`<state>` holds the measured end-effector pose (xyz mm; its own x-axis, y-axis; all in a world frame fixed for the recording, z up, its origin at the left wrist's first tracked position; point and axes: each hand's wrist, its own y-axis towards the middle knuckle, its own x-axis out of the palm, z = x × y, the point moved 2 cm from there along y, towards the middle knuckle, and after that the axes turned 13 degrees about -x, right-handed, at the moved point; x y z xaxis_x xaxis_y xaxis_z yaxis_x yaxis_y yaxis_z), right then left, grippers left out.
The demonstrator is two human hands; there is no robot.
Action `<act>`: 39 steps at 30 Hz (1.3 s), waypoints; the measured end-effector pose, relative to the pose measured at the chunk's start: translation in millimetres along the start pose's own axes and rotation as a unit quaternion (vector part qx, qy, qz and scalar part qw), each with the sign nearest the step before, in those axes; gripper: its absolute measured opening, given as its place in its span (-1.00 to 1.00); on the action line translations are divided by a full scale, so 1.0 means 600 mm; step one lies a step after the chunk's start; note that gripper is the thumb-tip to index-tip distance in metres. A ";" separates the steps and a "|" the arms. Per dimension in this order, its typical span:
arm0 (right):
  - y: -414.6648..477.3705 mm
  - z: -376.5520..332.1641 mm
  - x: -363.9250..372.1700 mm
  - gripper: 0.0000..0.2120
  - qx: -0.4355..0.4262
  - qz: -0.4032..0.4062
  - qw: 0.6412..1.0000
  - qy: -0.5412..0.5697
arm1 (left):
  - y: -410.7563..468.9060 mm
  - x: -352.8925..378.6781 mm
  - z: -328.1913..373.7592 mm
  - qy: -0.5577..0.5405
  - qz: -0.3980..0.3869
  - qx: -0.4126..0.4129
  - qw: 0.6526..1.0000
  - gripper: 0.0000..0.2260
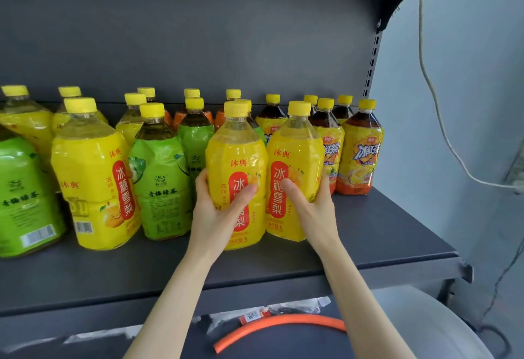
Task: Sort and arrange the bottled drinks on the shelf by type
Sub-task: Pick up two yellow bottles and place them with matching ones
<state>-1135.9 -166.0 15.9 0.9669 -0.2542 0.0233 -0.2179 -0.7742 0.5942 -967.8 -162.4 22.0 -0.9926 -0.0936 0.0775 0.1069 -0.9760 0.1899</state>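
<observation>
Plainly both hands were full: the left hand (217,211) was curled round the lower body of the left pear bottle (236,143), thumb across its red label. The right hand (312,205) wrapped the right pear bottle (296,143) in the same way. The two yellow bottles stood upright, side by side and about touching, near the front of the dark shelf (382,239); whether their bases were lifted off it could not be told.

The step looked like gathering the pear drinks as a pair. A third pear bottle (93,177) stood further left, so the next move probably called for carrying both that way while keeping them upright. A green tea bottle (160,188) stood between and would have to be shifted or cleared first; mixed rows crowded close behind. To the right, the iced black tea bottles (360,154) were already grouped. An orange hose (278,326) lay below, and a white cable (442,120) hung at the right.
</observation>
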 end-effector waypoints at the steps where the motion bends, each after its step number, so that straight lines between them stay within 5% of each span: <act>1: -0.002 -0.001 0.001 -0.50 -0.002 0.004 1.000 0.009 | -0.002 0.000 0.002 0.001 0.001 -0.001 1.000 -0.36; 8: -0.017 -0.010 -0.007 -0.48 -0.011 0.027 0.999 0.040 | -0.028 0.005 0.004 -0.007 0.058 0.011 0.998 -0.39; 20: -0.083 -0.106 0.042 -0.47 -0.024 -0.075 0.987 0.141 | -0.173 -0.086 0.059 -0.044 0.148 0.049 0.987 -0.40; 28: -0.154 -0.170 0.227 -0.42 -0.018 -0.134 0.970 0.201 | -0.241 -0.283 0.116 -0.029 0.211 0.067 0.975 -0.63; 39: -0.319 -0.216 0.543 -0.44 0.018 -0.168 0.957 0.235 | -0.301 -0.636 0.122 -0.004 0.245 0.034 0.969 -0.56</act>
<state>-761.7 -25.4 13.8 0.9345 0.2946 0.1998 0.1194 -0.7883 0.6036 -603.9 64.0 29.9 -0.8213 -0.5408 0.1819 0.5690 -0.7996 0.1921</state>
